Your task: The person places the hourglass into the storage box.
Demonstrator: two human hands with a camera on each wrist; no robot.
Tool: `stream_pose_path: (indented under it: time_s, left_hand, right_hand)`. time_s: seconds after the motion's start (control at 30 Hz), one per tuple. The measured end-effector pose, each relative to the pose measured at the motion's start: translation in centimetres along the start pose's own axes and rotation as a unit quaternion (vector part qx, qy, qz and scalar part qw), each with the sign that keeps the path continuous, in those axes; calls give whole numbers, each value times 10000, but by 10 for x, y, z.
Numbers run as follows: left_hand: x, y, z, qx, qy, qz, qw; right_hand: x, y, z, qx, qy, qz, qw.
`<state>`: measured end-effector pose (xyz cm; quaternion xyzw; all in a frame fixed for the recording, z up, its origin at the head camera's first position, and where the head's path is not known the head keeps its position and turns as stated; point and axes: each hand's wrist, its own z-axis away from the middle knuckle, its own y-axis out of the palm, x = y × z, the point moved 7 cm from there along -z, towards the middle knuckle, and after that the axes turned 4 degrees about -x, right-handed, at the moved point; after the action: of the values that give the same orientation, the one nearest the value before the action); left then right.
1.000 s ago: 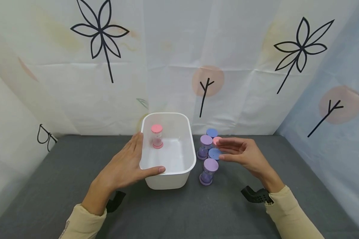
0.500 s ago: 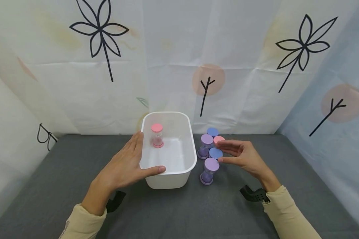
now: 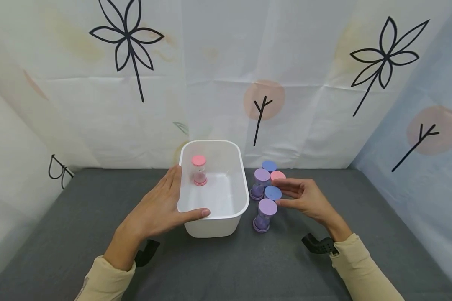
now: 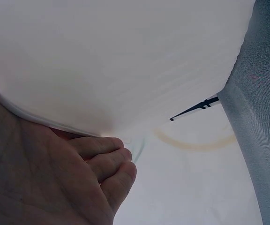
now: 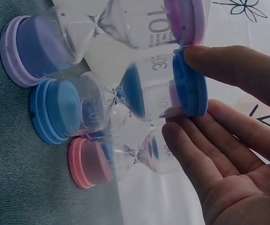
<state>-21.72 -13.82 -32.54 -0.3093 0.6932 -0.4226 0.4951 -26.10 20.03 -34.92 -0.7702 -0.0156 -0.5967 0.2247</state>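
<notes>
In the head view my left hand point(image 3: 158, 207) rests along the left rim of a white plastic bin point(image 3: 212, 228), thumb over the near corner. The left wrist view has its fairly straight fingers point(image 4: 109, 164) against the bin's outside wall. Inside the bin stands a pink-capped sand timer point(image 3: 199, 169). My right hand point(image 3: 309, 200) pinches a blue-capped sand timer point(image 3: 273, 193), which stands upright on the table. In the right wrist view the thumb point(image 5: 233, 63) lies on the blue cap point(image 5: 191, 84), with fingertips at the opposite side.
Around the pinched timer crowd a near purple sand timer point(image 3: 262, 221), another purple one point(image 3: 261, 175), a pink one point(image 3: 278, 175) and a second blue one point(image 3: 269, 166). They stand right of the bin on a dark grey cloth point(image 3: 226, 267). A patterned fabric backdrop point(image 3: 218, 83) rises behind.
My right hand has closed in on the blue sand timer, thumb and fingers drawing nearer its cap. The left hand stays on the bin; the head view has shifted slightly.
</notes>
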Motion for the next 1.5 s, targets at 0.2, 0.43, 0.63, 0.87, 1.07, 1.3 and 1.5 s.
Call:
stream_pose_path:
  time_s: [0.2, 0.43, 0.63, 0.87, 1.07, 1.3, 1.5]
  left_hand:
    - [-1, 0, -1, -11, 6, -2, 10000]
    - [-1, 0, 0, -12, 12, 5, 10000]
    - [-2, 0, 1, 5, 3, 25, 10000]
    - [-2, -1, 1, 6, 22, 21, 10000]
    - [-1, -1, 1, -10, 28, 28, 10000]
    - [-1, -1, 1, -27, 39, 58, 10000]
    - [-1, -1, 1, -28, 41, 58, 10000]
  right_hand:
    - [-4, 2, -1, -2, -8, 43, 10000]
    - [-11, 8, -3, 97, 182, -165, 9997]
    - [-11, 2, -2, 3, 356, -167, 9992]
    - [-12, -5, 0, 81, 580, -88, 9982]
    - [-14, -5, -1, 180, 601, -53, 9980]
    - [-16, -5, -1, 176, 634, 0, 9978]
    - [-5, -15, 4, 25, 742, 222, 9970]
